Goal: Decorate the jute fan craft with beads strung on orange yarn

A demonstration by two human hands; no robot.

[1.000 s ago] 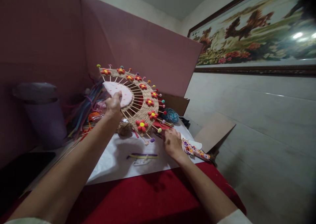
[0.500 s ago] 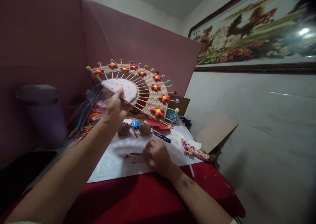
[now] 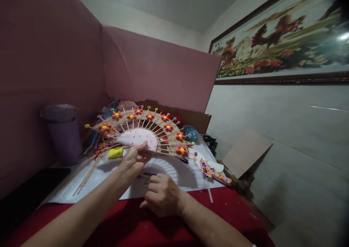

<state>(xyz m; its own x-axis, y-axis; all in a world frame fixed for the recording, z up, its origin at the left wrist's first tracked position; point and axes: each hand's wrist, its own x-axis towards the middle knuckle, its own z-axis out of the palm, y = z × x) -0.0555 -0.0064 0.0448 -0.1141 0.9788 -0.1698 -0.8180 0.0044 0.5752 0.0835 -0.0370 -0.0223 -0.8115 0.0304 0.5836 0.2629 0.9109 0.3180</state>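
Note:
My left hand (image 3: 135, 159) grips a half-round craft fan (image 3: 172, 145) at its lower middle. Its thumb lies over the white cloth centre with pink dots (image 3: 137, 137). Thin sticks fan out from this centre through a band of woven twine. Red clay flowers with yellow middles sit along the band, and small coloured balls tip the sticks. Nearer the table's front edge, my right hand (image 3: 163, 194) is curled into a loose fist with the thumb sticking out; nothing shows in it. Behind its knuckles, a thin curved strip (image 3: 145, 175) lies on the white sheet, partly hidden.
On the left stand a lilac tumbler (image 3: 64, 136) and a yellow clay block (image 3: 115, 153) near loose sticks (image 3: 88, 176). Blue yarn (image 3: 191, 133) lies behind the fan. A flower-patterned cloth piece (image 3: 214, 172) and a whitish stick (image 3: 209, 194) are at right. A pink partition (image 3: 160, 65) rises behind.
The fan has come down closer to the table and tilted flatter in my left hand. My right hand has drawn back toward the front edge. The view has shifted slightly.

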